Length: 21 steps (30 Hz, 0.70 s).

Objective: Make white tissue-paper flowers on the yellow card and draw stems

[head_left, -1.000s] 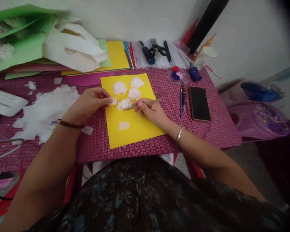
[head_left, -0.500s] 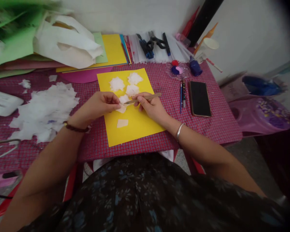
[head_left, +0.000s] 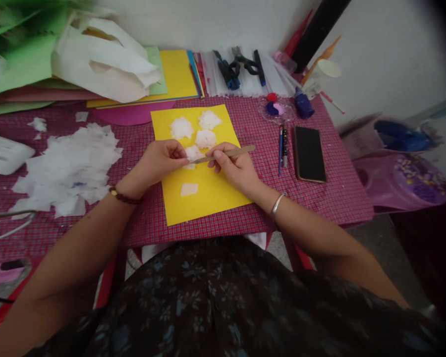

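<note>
Scraps point(head_left: 74, 161) and a phone point(head_left: 309, 153) flanked the left hand point(head_left: 159, 161), which pinched a half-hidden paper piece point(head_left: 189, 166), and the right hand point(head_left: 236, 169), which gripped a stick point(head_left: 243, 150).

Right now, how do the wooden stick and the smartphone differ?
The wooden stick is pinched in the right hand; the smartphone lies flat on the checked tablecloth. The wooden stick is slim and light brown; the smartphone is a broad slab with a dark screen. Both are longer than wide.
</note>
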Each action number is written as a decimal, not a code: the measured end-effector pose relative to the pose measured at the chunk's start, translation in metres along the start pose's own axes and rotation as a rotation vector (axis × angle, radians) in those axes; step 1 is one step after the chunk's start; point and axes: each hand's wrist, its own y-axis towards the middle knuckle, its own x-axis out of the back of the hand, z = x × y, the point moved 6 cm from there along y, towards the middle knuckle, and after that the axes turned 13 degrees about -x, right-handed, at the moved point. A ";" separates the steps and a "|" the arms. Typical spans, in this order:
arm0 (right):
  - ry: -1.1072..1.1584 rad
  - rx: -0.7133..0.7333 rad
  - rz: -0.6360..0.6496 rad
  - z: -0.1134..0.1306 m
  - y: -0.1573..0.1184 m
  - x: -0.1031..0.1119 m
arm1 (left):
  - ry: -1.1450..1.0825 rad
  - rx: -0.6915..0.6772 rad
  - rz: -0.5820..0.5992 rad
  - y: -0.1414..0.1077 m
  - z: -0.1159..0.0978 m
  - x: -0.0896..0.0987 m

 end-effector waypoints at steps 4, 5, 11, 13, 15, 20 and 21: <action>-0.102 -0.040 0.027 -0.008 0.002 -0.005 | 0.002 0.008 -0.017 0.001 0.002 -0.002; -0.126 -0.047 0.029 -0.009 0.002 -0.006 | 0.001 0.009 -0.018 0.001 0.002 -0.002; -0.328 0.075 0.050 -0.005 -0.003 -0.008 | 0.056 0.031 0.019 0.000 -0.006 0.000; -0.490 0.140 0.074 0.000 -0.009 -0.012 | 0.094 0.052 0.031 -0.001 -0.008 0.003; -0.693 0.198 0.111 0.004 -0.015 -0.019 | 0.106 0.076 0.033 -0.001 -0.007 0.006; -1.098 0.345 0.209 0.008 -0.027 -0.035 | 0.060 0.083 0.030 -0.002 -0.007 0.006; -1.128 0.362 0.220 0.008 -0.028 -0.036 | 0.051 0.085 0.030 -0.003 -0.008 0.007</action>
